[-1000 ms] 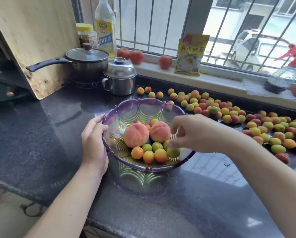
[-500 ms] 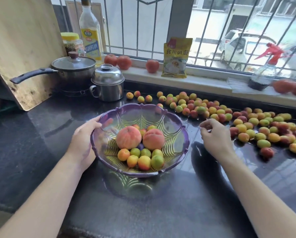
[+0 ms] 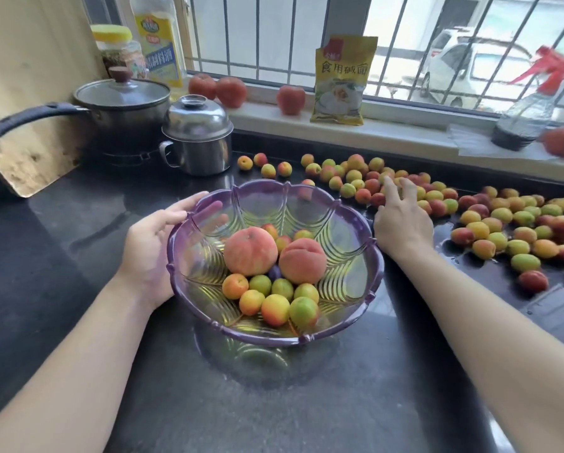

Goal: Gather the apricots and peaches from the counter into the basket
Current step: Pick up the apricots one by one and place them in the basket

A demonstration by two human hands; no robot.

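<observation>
A purple see-through basket stands on the dark counter. It holds two large peaches and several small apricots. My left hand grips the basket's left rim, with the fingers curled over the edge. My right hand is stretched out beyond the basket's right side, its fingers straight and spread over the apricots on the counter. It holds nothing. Many more apricots lie scattered to the right.
A steel lidded mug and a lidded saucepan stand behind the basket, next to a wooden board. On the sill are red fruits, a yellow packet, an oil bottle, a jar and a spray bottle.
My right hand let an apricot go in the basket, left it and reached out to the right over the loose apricots, its fingers now spread. My left hand stayed on the rim.
</observation>
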